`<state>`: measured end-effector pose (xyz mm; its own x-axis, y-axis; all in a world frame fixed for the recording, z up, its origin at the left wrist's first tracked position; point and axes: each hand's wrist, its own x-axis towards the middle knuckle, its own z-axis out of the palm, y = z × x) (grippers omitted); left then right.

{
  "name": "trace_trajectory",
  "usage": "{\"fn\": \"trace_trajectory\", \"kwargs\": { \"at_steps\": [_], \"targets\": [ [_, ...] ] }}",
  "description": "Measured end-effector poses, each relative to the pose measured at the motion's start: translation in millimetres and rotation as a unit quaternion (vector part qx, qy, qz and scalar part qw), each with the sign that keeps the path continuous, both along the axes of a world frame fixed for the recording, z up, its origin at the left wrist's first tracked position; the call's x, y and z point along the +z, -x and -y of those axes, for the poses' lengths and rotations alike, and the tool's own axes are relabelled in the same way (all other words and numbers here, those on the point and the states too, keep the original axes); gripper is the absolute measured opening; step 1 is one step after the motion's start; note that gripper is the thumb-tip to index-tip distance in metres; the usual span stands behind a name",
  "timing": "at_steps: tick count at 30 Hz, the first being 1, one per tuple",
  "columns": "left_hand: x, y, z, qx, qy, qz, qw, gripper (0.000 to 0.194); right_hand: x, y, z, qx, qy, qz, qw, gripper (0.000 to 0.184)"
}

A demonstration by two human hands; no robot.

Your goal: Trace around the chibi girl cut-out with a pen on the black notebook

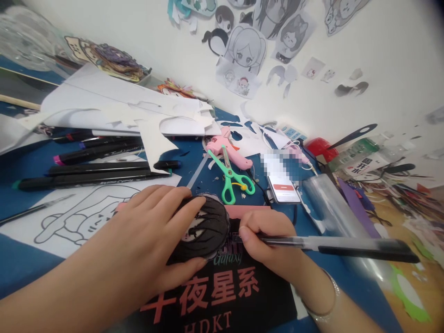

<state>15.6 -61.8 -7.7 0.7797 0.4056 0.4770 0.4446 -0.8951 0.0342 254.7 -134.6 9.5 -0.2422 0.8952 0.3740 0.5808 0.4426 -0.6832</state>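
A round cartoon head cutout (208,226) with black hair lies on a black printed sheet (274,286) with pink lettering. My left hand (149,236) holds it steady, fingers along its upper edge and thumb at its lower edge, hiding its left part. Pinched in my right hand (270,231) is a pen (312,243) with a clear barrel and a black end, its shaft pointing right. The pen's tip meets the right edge of the cutout, though whether it touches is hard to tell.
Green scissors (229,178) lean on a pink glue gun (229,148) just beyond the cutout. A phone (282,180) lies to the right, near a clear plastic roll (333,208). Several black markers (104,175) and white paper (121,101) spread at left.
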Motion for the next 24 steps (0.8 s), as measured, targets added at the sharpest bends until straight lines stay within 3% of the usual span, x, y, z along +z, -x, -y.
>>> {"fn": "trace_trajectory", "kwargs": {
  "at_steps": [11, 17, 24],
  "targets": [
    [-3.3, 3.4, 1.0, 0.005, -0.016, 0.008, 1.0, 0.065, 1.5, 0.6, -1.3, 0.0, -0.027, 0.016, 1.0, 0.037],
    [-6.2, 9.3, 5.8, 0.014, 0.112, 0.027, 0.993, 0.076, 6.2, 1.9, 0.1, -0.023, -0.008, 0.022, 0.999, 0.037],
    [-2.0, 9.2, 5.7, -0.011, 0.118, 0.04, 0.992, 0.078, 8.6, 6.3, 1.2, -0.034, -0.035, 0.0, 0.999, 0.038]
  ]
}}
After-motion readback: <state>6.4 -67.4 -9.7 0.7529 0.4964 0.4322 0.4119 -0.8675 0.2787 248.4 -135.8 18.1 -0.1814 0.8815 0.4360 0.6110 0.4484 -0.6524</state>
